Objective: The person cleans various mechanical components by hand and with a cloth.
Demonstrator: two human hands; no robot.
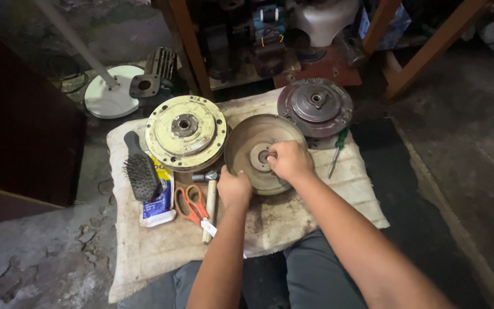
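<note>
both bare forearms reach forward, side by side. the left hand (234, 189) is curled into a fist. the right hand (290, 161) sits further ahead, fingers bent inward

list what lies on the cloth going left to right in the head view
black brush → orange-handled scissors → hammer → left hand → brown dished disc → right hand → green-handled screwdriver

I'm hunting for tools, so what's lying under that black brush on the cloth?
Under the black brush lies a white and blue packet; the brush covers its upper left, so that part stays hidden.
</note>
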